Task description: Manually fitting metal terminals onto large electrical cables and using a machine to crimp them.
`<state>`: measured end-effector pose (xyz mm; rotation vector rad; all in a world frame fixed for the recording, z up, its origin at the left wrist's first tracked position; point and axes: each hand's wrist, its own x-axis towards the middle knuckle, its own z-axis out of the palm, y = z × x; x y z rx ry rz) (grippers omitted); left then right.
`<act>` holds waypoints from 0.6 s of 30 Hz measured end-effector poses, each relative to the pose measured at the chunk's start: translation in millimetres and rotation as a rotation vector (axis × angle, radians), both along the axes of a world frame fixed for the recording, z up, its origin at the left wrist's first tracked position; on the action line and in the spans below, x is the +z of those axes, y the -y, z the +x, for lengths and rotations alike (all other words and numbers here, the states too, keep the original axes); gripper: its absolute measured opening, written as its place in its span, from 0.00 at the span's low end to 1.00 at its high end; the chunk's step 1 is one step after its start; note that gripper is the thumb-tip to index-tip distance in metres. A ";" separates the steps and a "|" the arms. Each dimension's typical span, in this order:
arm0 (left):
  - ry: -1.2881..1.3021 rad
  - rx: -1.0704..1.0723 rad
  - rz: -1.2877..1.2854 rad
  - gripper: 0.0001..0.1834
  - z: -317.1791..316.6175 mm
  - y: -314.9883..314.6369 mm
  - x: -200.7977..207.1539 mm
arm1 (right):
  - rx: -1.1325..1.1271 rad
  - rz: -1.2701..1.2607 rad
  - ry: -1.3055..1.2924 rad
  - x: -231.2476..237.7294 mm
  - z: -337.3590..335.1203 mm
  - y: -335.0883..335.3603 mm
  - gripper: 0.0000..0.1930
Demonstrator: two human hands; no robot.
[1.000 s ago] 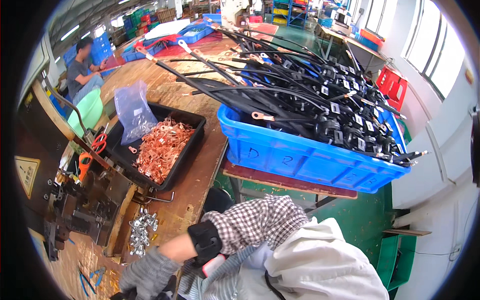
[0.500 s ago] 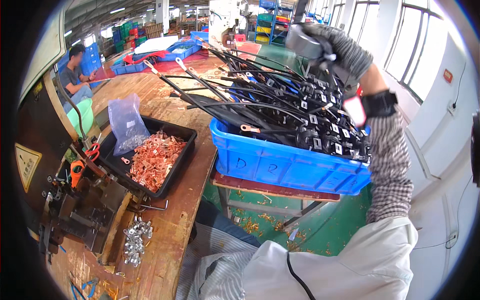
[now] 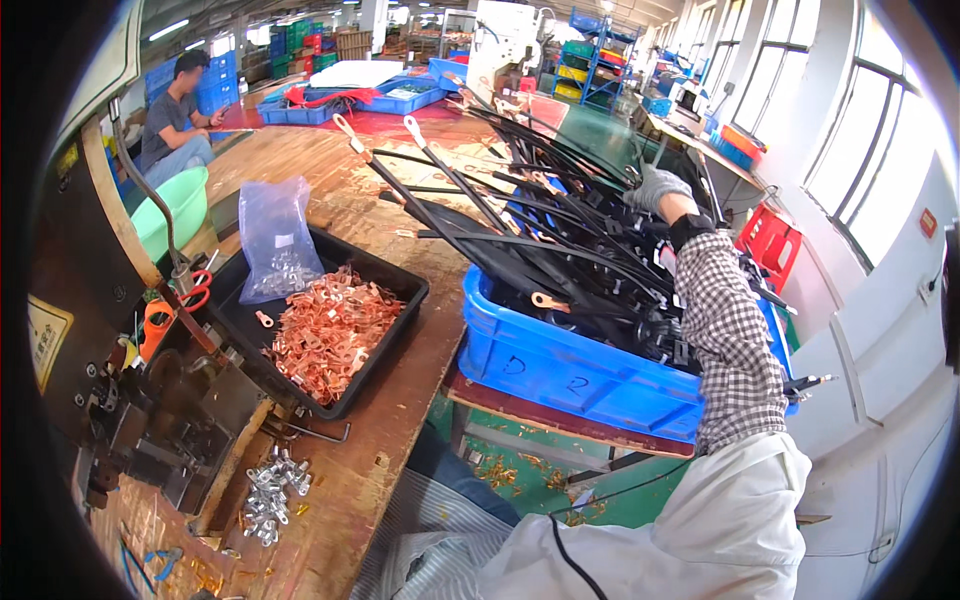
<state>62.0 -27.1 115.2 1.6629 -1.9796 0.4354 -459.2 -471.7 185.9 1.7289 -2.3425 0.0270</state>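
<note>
My right hand [image 3: 662, 190], in a grey knit glove, reaches over the far right part of a blue crate [image 3: 575, 388]. Its fingers are curled in among black cables [image 3: 560, 215] piled in that crate; what they grip is too small to make out. Many cables end in copper ring lugs [image 3: 548, 301] that stick out to the left, and black fittings crowd the crate's right side. My left hand is out of view.
On the wooden bench [image 3: 385, 440] at left stands a black tray [image 3: 408, 312] with copper lugs and a plastic bag [image 3: 275, 235]. Silvery metal pieces [image 3: 270, 495] lie beside a dark machine [image 3: 165, 420]. A seated person [image 3: 178, 120] is at the far left; a red stool [image 3: 770, 240] stands beyond the crate.
My right hand has come down from above the crate's far end onto the cables, and a dark thing held up there is no longer raised. The view has swung to the right.
</note>
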 end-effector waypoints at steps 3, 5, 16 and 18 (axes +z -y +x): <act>0.027 0.149 0.146 0.18 14.7 -3.9 -9.2 | -0.012 0.065 -0.027 -10.1 -8.4 10.2 0.32; 0.034 0.158 0.090 0.17 26.3 -16.0 -14.7 | 0.187 -0.076 -0.045 -13.7 -2.4 8.0 0.29; 0.063 0.579 0.495 0.20 109.8 -65.2 -36.6 | 1.393 0.350 0.557 -59.5 256.6 -119.8 0.19; 0.095 0.701 0.499 0.23 152.7 -100.5 -54.2 | 1.362 0.361 0.535 -40.2 212.2 -156.2 0.18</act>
